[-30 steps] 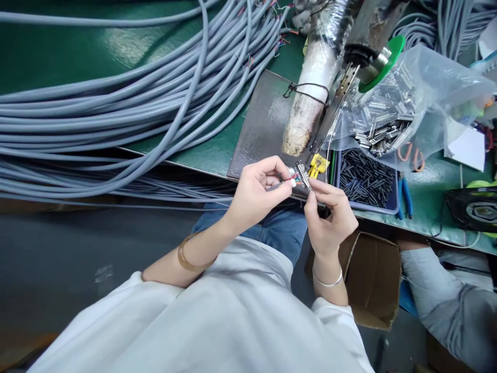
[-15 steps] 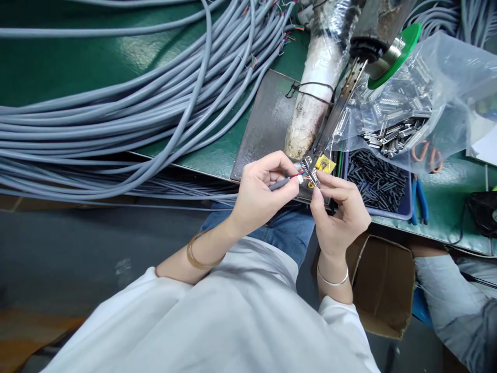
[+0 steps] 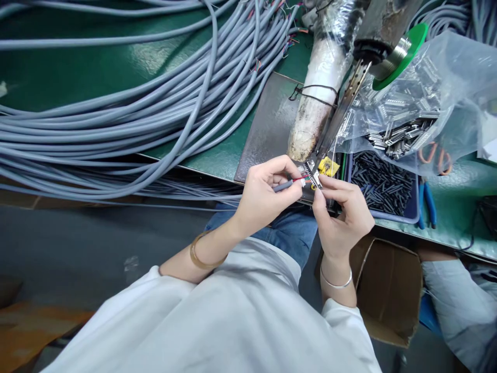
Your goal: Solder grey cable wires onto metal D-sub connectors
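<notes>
Between the thumb and fingers of my left hand [image 3: 269, 191] is the end of a grey cable [image 3: 283, 185], its thin coloured wires fanned out to the right. My right hand [image 3: 344, 210] pinches a small metal multi-pin connector [image 3: 312, 175] by its lower end. The wire tips meet the connector's pins; I cannot tell which are joined. Right above the connector is the tip of a soldering iron [image 3: 341, 114], which slants down from the upper right. A yellow piece [image 3: 328, 167] lies just behind my right fingertips.
Many grey cables [image 3: 155, 119] spread over the green bench at left. A solder reel [image 3: 404, 57], a plastic bag [image 3: 454, 98] of connectors, a bin of black sleeves [image 3: 382, 181] and blue-handled pliers [image 3: 427, 204] stand at right. Below is a cardboard box [image 3: 388, 290]; another person's sleeve [image 3: 452, 300] is beside it.
The whole view has shifted slightly, so things sit a little further right. Both hands keep their hold on the cable and connector, with hardly any movement between them.
</notes>
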Available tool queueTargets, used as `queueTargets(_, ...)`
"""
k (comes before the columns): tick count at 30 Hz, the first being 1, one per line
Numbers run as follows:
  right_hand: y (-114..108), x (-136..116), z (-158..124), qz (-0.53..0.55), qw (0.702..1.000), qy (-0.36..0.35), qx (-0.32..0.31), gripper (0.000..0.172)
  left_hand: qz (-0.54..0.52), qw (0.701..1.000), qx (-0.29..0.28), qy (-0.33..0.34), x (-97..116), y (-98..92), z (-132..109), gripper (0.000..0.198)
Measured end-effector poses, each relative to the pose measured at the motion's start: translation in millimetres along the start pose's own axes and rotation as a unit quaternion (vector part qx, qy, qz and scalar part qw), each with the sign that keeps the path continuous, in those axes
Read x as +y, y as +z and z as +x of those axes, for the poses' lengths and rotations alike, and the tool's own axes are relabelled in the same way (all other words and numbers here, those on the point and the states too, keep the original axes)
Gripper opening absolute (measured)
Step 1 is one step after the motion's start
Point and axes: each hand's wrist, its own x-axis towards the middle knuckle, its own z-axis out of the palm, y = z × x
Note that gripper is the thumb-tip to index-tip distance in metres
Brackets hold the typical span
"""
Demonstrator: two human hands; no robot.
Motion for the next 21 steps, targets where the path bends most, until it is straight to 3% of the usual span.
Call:
queueTargets(5, -1.5, -3.5, 3.4, -0.014, 1.0, -0.007, 0.0, 0.018, 0.017, 0.999, 0.014, 0.023, 4.6, 1.4, -1.6, 0.008)
queueTargets(13, -2.9, -0.4, -1.3, -0.014, 0.999, -0.024, -0.022, 0.016, 0.031, 0.999, -0.01, -0.008, 0.7, -2.4, -0.3, 0.01)
queueTargets(21, -0.5, 0.8, 3.3, -0.012, 1.0, -0.004, -0.019, 0.014, 0.038, 0.999, 0.017, -0.011, 4.9, 1.4, -2.6, 0.009)
